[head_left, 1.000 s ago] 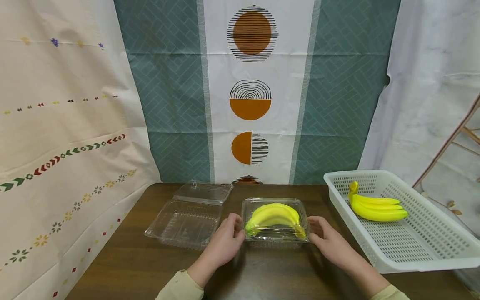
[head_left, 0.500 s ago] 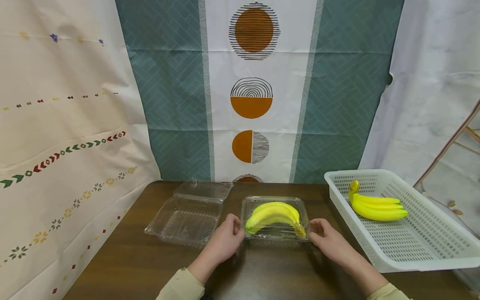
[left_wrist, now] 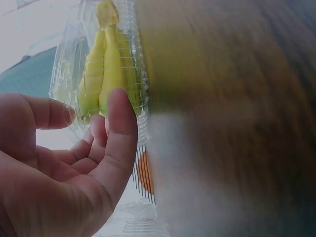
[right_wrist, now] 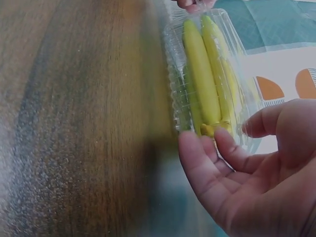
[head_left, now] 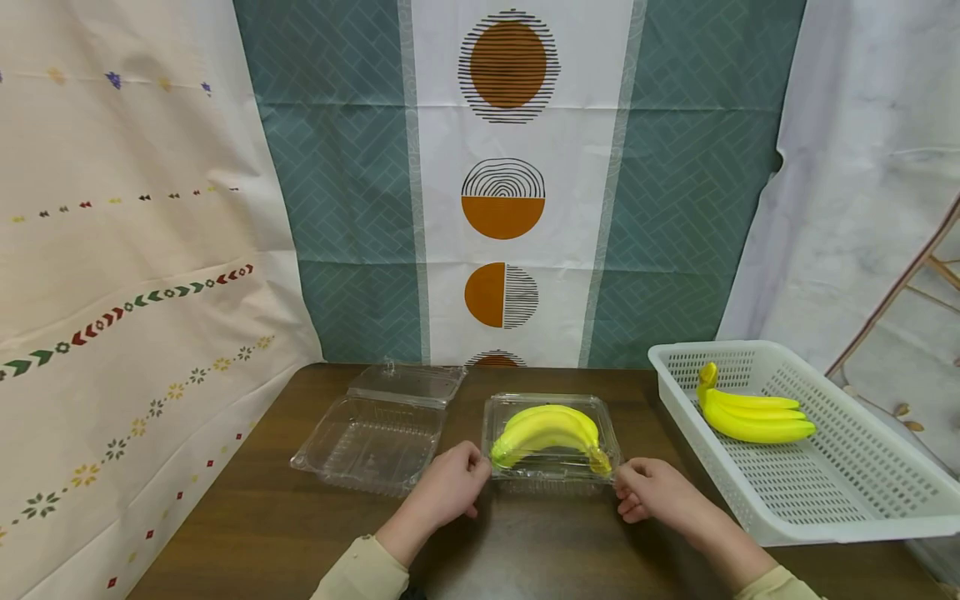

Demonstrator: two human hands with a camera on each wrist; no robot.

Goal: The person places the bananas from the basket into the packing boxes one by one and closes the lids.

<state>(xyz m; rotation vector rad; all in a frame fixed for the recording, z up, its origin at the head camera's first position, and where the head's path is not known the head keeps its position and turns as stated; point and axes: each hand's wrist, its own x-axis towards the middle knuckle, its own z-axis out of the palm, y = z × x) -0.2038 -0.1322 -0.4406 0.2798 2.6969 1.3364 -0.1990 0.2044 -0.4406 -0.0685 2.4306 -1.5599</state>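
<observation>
A bunch of bananas point(head_left: 551, 429) lies inside a clear plastic clamshell container point(head_left: 555, 477), its lid down over the fruit, in the middle of the table. At its front left corner my left hand point(head_left: 450, 483) pinches the rim between thumb and forefinger. My right hand point(head_left: 656, 493) pinches the front right corner the same way, its other fingers curled below. Both wrist views show thumb point(left_wrist: 54, 114) and fingers close about the container's ends, with the bananas point(right_wrist: 203, 74) visible through the plastic. Whether the lid's edge is fully snapped cannot be seen.
To the left, a second clear clamshell container point(head_left: 375, 446) stands with its lid folded back. A white perforated basket point(head_left: 712, 475) on the right holds another banana bunch point(head_left: 753, 417). Patterned cloths point(head_left: 517, 250) hang behind the dark wooden table point(head_left: 525, 550).
Both hands have shifted slightly down toward the front corners of the container, thumbs and forefingers now at the rim. The container and bananas stay in place.
</observation>
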